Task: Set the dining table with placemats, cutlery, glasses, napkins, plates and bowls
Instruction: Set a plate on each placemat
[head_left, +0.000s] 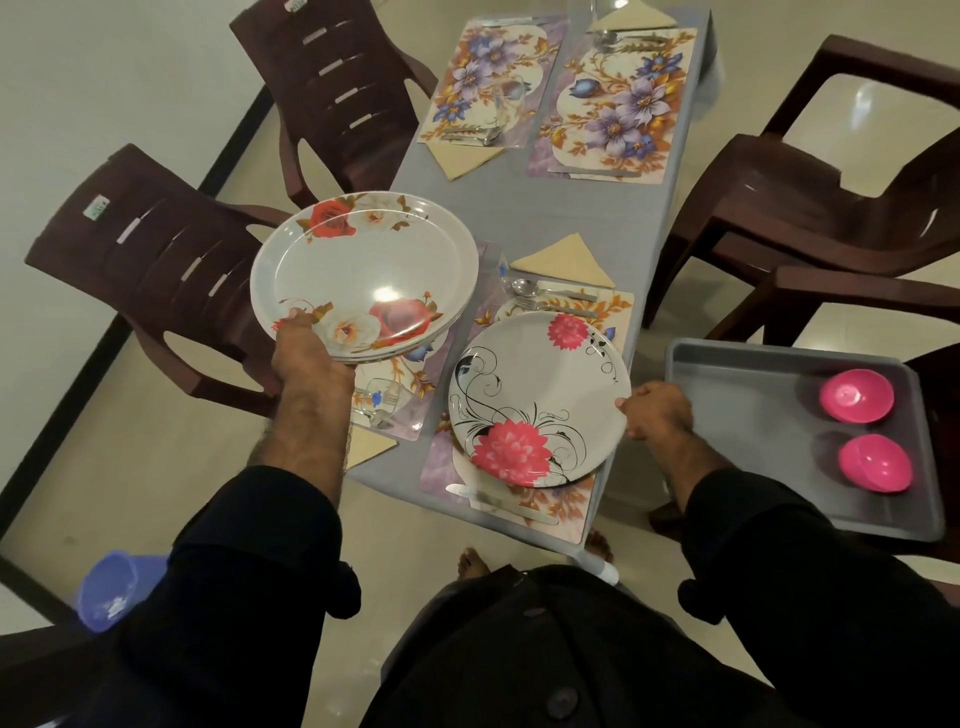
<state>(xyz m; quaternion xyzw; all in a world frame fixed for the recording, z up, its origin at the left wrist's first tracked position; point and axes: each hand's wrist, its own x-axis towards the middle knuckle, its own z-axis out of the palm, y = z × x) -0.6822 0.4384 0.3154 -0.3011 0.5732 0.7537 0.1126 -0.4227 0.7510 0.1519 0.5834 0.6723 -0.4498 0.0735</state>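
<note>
Now we stand at the near end of the dining table (524, 208), its long axis running straight away from us, with four floral placemats in two pairs: two far, two near. The near-right placemat (545, 512) already carries the pink-flower plate (537, 400), which sits flat and covers most of the mat. The near-left placemat (400, 384) has no plate yet; it lies directly under and just beyond our left hand, with a drinking glass (382, 402) on it, so that is probably the next spot to fill, and the left side is plainly nearer to it. The two far mats, both bare of plates, lie well ahead of both hands.

To our right, a grey tray (727, 415) holds two pink bowls (856, 396), well apart from the plates.

Our left hand (306, 353) grips the stack of rose-pattern plates (363, 273) at its near edge, thumb over the rim, fingers hidden underneath, holding the stack tilted above the table's left edge. Our right hand (657, 410) has its fingers curled at the right rim of the pink-flower plate, touching it; whether it pinches the rim or merely rests against it we cannot tell.
</note>
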